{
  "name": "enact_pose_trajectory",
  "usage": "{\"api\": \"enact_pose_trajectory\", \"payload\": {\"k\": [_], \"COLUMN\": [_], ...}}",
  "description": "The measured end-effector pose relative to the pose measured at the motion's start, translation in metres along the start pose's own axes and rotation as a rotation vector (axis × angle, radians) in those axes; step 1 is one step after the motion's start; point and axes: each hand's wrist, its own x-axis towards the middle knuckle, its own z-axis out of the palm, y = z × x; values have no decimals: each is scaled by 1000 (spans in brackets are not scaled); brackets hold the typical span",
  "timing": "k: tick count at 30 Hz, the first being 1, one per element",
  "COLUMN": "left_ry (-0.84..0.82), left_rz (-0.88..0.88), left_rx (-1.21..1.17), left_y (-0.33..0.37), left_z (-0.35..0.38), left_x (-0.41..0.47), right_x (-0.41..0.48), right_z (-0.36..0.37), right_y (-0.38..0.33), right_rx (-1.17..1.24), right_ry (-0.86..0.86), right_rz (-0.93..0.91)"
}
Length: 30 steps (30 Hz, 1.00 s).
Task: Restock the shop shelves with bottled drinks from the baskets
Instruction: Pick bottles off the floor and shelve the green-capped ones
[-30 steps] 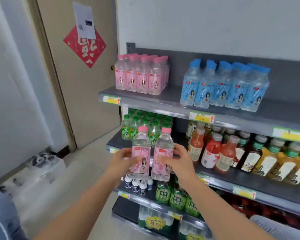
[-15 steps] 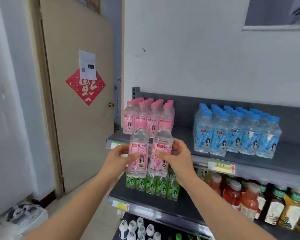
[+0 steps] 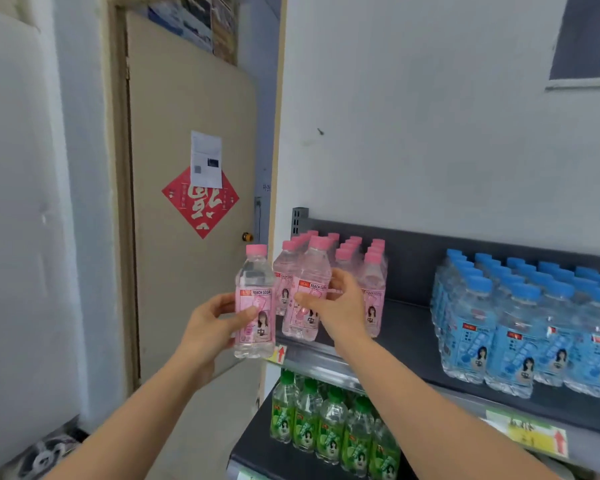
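The person is standing close to the top shelf [image 3: 413, 337], loading it two at a time. The right hand [image 3: 340, 306] is wrapping its fingers round the label of the right peach soda bottle [image 3: 309, 271] and tipping it slightly. Its base is arriving at the shelf's front lip, though I cannot tell whether it is touching down. It is going right in front of the pink-capped stock [image 3: 371, 271], likely because like is sitting with like.

The left hand [image 3: 215, 327] is gripping the left peach soda bottle [image 3: 255, 306] upright at nine o'clock of the other. That bottle is off the shelf's end, in front of the door [image 3: 187, 98], probably waiting its turn.

Both bottles are clear plastic with pink caps and pink labels carrying a figure, and the liquid is looking colourless.

At three o'clock of the pink stock, well apart, blue-capped bottles [image 3: 520, 323] are standing. Green-labelled bottles [image 3: 326, 420] are filling the shelf at six o'clock.
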Motion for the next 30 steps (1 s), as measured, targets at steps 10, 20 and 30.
{"api": "enact_pose_trajectory", "payload": {"k": [10, 20, 30], "left_ry": [76, -5, -98], "left_rz": [13, 22, 31], "left_rx": [10, 6, -43], "left_y": [-4, -4, -10], "left_z": [-25, -35, -25], "left_x": [45, 85, 90], "right_x": [54, 67, 60], "right_z": [43, 68, 71], "right_y": [36, 61, 58], "right_rx": [-101, -309, -568], "right_ry": [-22, 37, 127], "right_rz": [8, -57, -123]}}
